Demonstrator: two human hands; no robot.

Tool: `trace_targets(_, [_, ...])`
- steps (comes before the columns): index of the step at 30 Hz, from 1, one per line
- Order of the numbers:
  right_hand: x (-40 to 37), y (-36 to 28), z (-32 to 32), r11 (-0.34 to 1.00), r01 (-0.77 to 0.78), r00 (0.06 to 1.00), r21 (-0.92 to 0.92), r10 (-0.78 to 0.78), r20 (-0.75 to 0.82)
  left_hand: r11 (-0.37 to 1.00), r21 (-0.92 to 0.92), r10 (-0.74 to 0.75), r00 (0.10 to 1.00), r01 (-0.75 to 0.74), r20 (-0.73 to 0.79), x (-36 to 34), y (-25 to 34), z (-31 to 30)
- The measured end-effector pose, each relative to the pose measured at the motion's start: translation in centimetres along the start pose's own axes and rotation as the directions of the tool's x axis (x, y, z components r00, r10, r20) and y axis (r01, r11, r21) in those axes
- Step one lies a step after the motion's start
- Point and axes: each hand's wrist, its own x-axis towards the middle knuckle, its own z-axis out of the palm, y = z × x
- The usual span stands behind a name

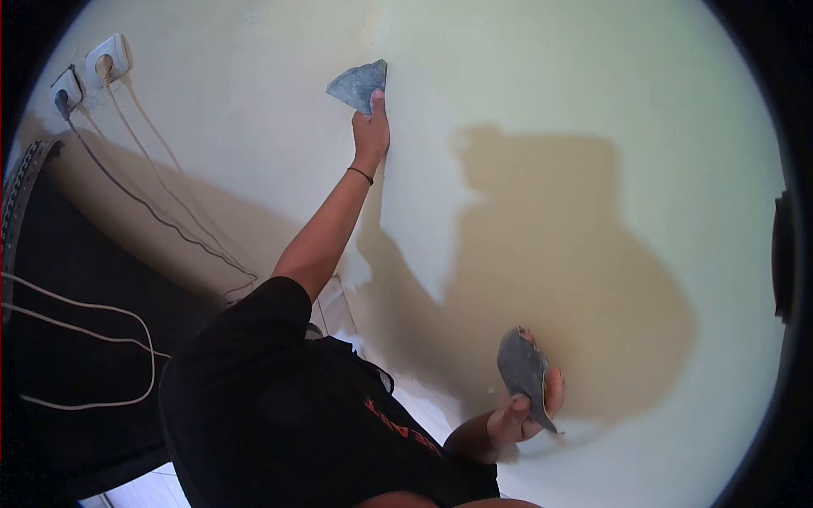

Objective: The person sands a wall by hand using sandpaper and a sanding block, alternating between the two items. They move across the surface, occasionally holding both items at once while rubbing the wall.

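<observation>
My left hand (371, 131) is raised at the upper middle, its thumb pressed on a grey, fan-shaped piece (359, 87) that lies against the pale wall near the corner. A dark band circles that wrist. Lower right, my right hand (527, 413) is closed on a second grey piece (522, 369), curved, with a rough reddish patch at its upper edge. Its thumb lies on the near face and the fingers are behind. This piece is in front of the wall; whether it touches the wall I cannot tell.
Two white sockets (107, 59) with plugs and hanging cords (140, 196) are on the wall at the upper left. Below them stands a black object (93, 279) with a pale cable (146, 326) over it. A dark object (783, 258) is at the right edge.
</observation>
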Motion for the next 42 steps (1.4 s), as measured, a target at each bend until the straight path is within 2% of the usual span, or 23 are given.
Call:
trace_targets(2, [0.3,-0.3,0.0,0.999,-0.029,0.999,-0.031,0.028,-0.026,0.983,-0.122,0.130,0.990,-0.136,-0.058,-0.2,-0.1,0.3])
trace_targets(3, [0.9,-0.4,0.1,0.997,-0.041,0.999,-0.069,0.039,-0.033,0.983,-0.120,0.127,0.989,-0.135,-0.073,-0.6,-0.3,0.3])
trace_targets(5, [1.5,-0.5,0.4,0.993,-0.057,0.998,-0.099,0.054,-0.028,0.982,0.124,0.152,0.983,-0.140,-0.100,-2.7,-0.9,0.2])
trace_targets(6, [1.3,-0.6,0.5,0.987,-0.063,0.997,-0.146,0.058,-0.043,0.985,0.138,-0.108,0.994,0.102,0.031,-5.2,1.6,-0.6])
trace_targets(7, [1.2,-0.6,0.6,0.979,-0.072,0.996,-0.191,0.062,-0.057,0.925,0.180,-0.363,0.919,0.336,0.151,-8.4,4.3,-1.3])
trace_targets(8, [1.3,-0.6,0.7,0.981,-0.072,0.997,-0.182,0.065,-0.045,0.993,0.111,-0.039,0.994,0.028,0.099,-10.7,1.9,-0.9])
trace_targets(9, [1.3,-0.6,0.9,0.990,-0.079,0.995,-0.119,0.072,-0.067,0.955,0.067,0.288,0.957,-0.289,0.031,-13.0,-0.6,-0.5])
trace_targets(11, [1.3,-0.7,0.8,0.995,-0.088,0.993,-0.050,0.084,-0.077,0.975,-0.069,0.223,0.948,-0.213,0.228,-19.8,0.5,-1.4])
trace_targets(13, [1.2,-0.9,0.5,0.988,-0.075,0.995,-0.134,0.064,-0.079,0.897,0.089,0.363,0.837,-0.433,0.410,-25.8,0.7,-2.5])
trace_targets(15, [1.1,-1.2,0.1,0.983,-0.105,0.993,-0.149,0.095,-0.073,0.899,0.099,0.345,0.830,-0.426,0.439,-28.8,1.2,-2.9])
trace_targets(20, [0.7,-1.3,0.0,0.956,-0.176,0.977,-0.233,0.142,-0.156,0.897,0.083,0.362,0.831,-0.433,0.422,-28.5,0.2,-2.2])
trace_targets(22, [0.0,-0.9,0.1,0.994,-0.089,0.991,-0.066,0.082,-0.102,0.952,-0.056,0.299,0.878,-0.300,0.375,-27.6,-0.5,-2.3])
trace_targets(23, [0.0,-1.0,0.0,0.994,-0.088,0.991,-0.069,0.080,-0.111,0.952,-0.058,0.300,0.874,-0.301,0.382,-26.5,-0.5,-1.9])
trace_targets(25, [0.2,-1.5,0.1,0.989,-0.102,0.994,-0.111,0.097,-0.045,0.974,-0.093,0.223,0.947,-0.207,0.231,-23.4,-0.6,-1.2])
trace_targets(26, [0.0,-1.3,-0.1,0.988,-0.106,0.994,-0.115,0.101,-0.046,0.975,-0.093,0.218,0.947,-0.202,0.234,-21.9,-0.5,-0.9])
trace_targets(29, [0.5,0.1,0.1,0.991,-0.074,0.997,-0.111,0.069,-0.044,0.950,-0.161,0.271,0.962,-0.269,-0.007,-15.2,0.4,-0.5])
trace_targets(30, [0.7,0.0,0.2,0.990,-0.065,0.998,-0.122,0.063,-0.017,0.948,-0.164,0.275,0.962,-0.272,-0.004,-13.5,0.5,-0.8])
trace_targets(31, [0.7,0.0,0.2,0.990,-0.055,0.998,-0.132,0.057,0.009,0.990,-0.136,0.056,0.996,-0.046,0.068,-11.9,0.6,-1.2])
trace_targets(32, [0.6,0.1,0.3,0.990,-0.053,0.999,-0.132,0.054,0.004,0.979,-0.090,-0.168,0.977,0.181,0.133,-10.3,0.5,-1.5])
trace_targets(33, [0.4,0.0,0.4,0.990,-0.041,0.999,-0.135,0.040,-0.013,0.979,-0.088,-0.169,0.976,0.182,0.139,-8.7,0.0,-1.3])
trace_targets(35, [0.4,0.1,0.5,0.989,-0.027,0.999,-0.145,0.023,-0.035,0.994,-0.106,0.007,0.996,-0.017,-0.092,-5.5,-1.1,-0.6])
trace_targets(38, [0.8,0.1,0.5,0.989,-0.017,0.998,-0.145,0.025,0.055,0.974,-0.190,-0.126,0.992,0.122,-0.007,-1.7,-2.5,-0.8])
trace_targets(42, [1.0,0.7,0.9,0.991,-0.024,0.992,-0.134,0.041,0.123,0.994,-0.104,-0.046,0.989,0.032,-0.141,-1.5,-2.7,-0.6])
